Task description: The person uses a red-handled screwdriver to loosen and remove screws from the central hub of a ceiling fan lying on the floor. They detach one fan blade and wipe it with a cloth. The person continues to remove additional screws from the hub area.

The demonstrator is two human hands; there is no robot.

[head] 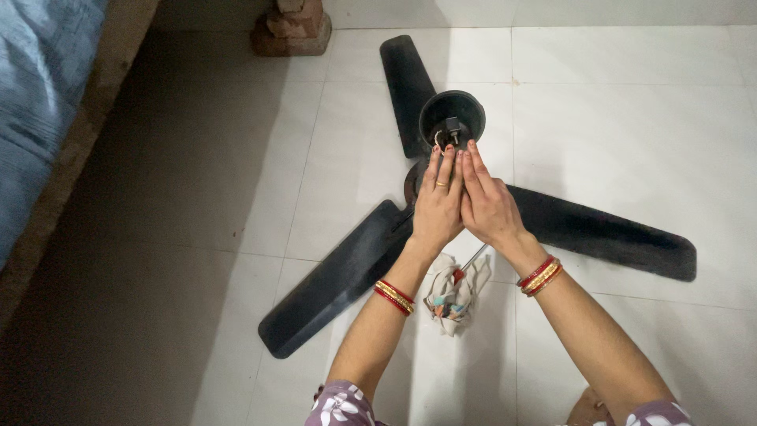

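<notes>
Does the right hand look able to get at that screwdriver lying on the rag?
Probably yes. The screwdriver lies on the rag on the floor, just below the right hand, with nothing over it. The hand is at the fan's cup, so it would only need to draw back.

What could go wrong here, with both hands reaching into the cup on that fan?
The left hand and right hand work at the small part and wire inside the black cup; the wire might snag or pull. The screwdriver lies on the cloth under the wrists and could get knocked away.
</notes>
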